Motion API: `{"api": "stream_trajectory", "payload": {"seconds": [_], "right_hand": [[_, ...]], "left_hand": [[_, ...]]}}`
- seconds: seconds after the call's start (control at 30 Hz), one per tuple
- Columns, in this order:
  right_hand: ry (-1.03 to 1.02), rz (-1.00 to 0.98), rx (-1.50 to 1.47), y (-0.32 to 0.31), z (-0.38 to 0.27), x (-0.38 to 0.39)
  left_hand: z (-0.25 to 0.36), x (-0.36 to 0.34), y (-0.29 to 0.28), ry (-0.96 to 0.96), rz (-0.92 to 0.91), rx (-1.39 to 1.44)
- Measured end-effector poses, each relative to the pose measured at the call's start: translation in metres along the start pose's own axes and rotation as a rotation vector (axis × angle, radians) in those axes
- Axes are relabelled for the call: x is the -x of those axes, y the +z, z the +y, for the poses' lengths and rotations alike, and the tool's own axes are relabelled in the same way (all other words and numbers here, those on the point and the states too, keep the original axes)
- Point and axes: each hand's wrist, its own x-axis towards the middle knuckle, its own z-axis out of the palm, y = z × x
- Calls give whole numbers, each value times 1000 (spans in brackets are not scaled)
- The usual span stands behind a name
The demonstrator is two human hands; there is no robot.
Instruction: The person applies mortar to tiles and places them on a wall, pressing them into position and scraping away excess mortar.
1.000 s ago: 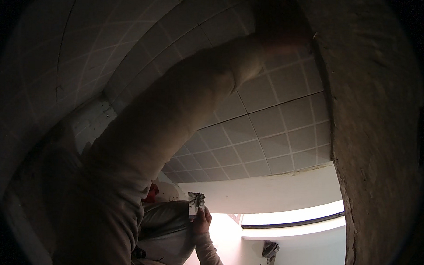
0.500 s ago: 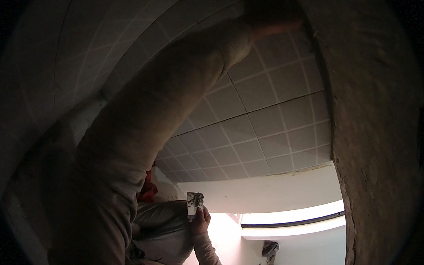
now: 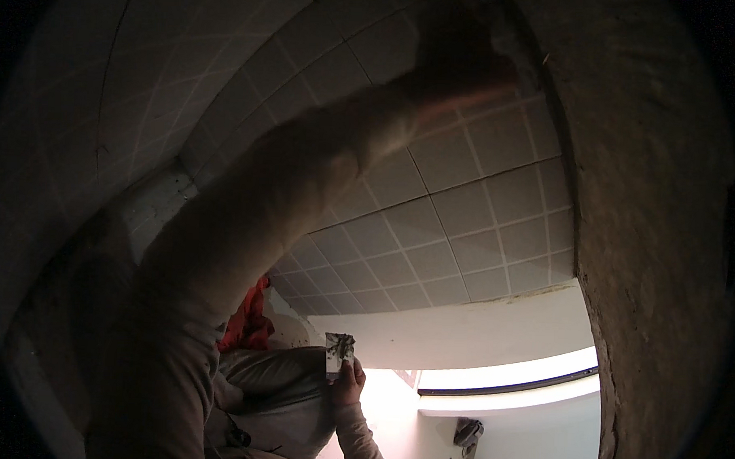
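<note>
My left arm reaches from the lower left up across the tiled wall [image 3: 458, 172]. At its end my left hand [image 3: 470, 83] is beside the dark seam where the tiles meet a rough plaster face [image 3: 653, 158]. Shadow and motion blur hide its fingers and anything in them. Low in the view, next to my knee, my right hand [image 3: 349, 386] grips a small pale rectangular plate [image 3: 335, 359] by its lower edge. Dark grey smears cover the upper part of that plate.
A red cloth [image 3: 251, 322] lies behind my bent leg [image 3: 285, 380]. Below the tiles runs a white wall band [image 3: 453, 325], with a bright opening and a dark rail [image 3: 508, 386]. Dark bundled items [image 3: 468, 431] are at the lower right.
My left forearm and hand have swung downward along the tiles, blurring, and more red cloth shows beneath the arm. The right hand and its smeared plate have hardly moved.
</note>
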Motion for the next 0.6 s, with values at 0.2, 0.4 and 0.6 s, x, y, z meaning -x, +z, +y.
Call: {"api": "stream_trajectory", "payload": {"seconds": [0.2, 0.4, 0.6], "right_hand": [[43, -6, -7, 10, -8, 1], [24, 24, -11, 15, -9, 0], [44, -46, -87, 21, -12, -1]], "left_hand": [[2, -6, -15, -54, -44, -179], [10, 21, 11, 121, -97, -98], [-35, -30, -9, 2, 407, -10]]}}
